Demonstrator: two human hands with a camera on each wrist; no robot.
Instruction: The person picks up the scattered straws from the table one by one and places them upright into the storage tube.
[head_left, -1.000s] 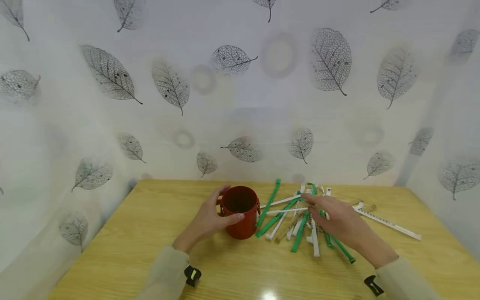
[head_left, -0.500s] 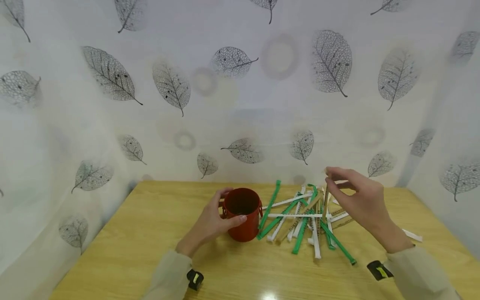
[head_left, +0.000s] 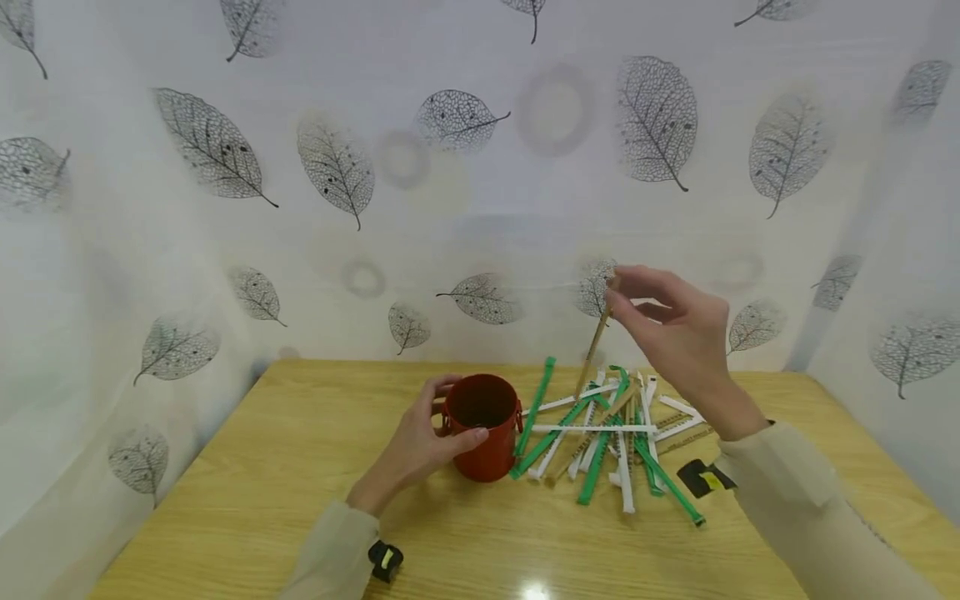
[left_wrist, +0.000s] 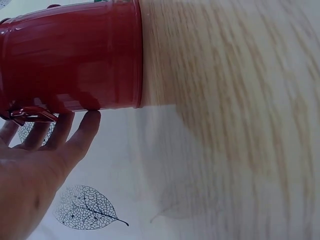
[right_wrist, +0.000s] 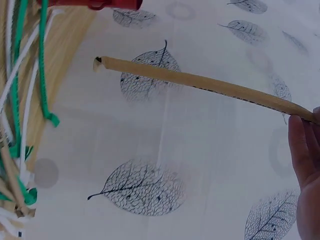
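Observation:
My left hand [head_left: 416,450] holds a red metal pail [head_left: 486,458] upright on the table, thumb at its front near the rim and fingers round its left side. In the left wrist view, fingertips touch the wall of the pail [left_wrist: 75,55] beside a small side loop. Raised above the pile, my right hand [head_left: 678,337] pinches a straw in a brown paper wrapper [head_left: 592,354] by its upper end. That wrapped straw [right_wrist: 195,82] appears at full length in the right wrist view. Below it lies a loose pile of wrapped straws [head_left: 597,467], green, white and brown.
The pile lies just right of the pail on the wooden table [head_left: 300,467]. A pale cloth with leaf prints [head_left: 525,192] hangs behind the table and along both sides. Part of the pile is behind the right hand and wrist.
My right hand came down at the pile, then lifted a brown-wrapped straw out of it and moved up and left. The left hand stays on the pail.

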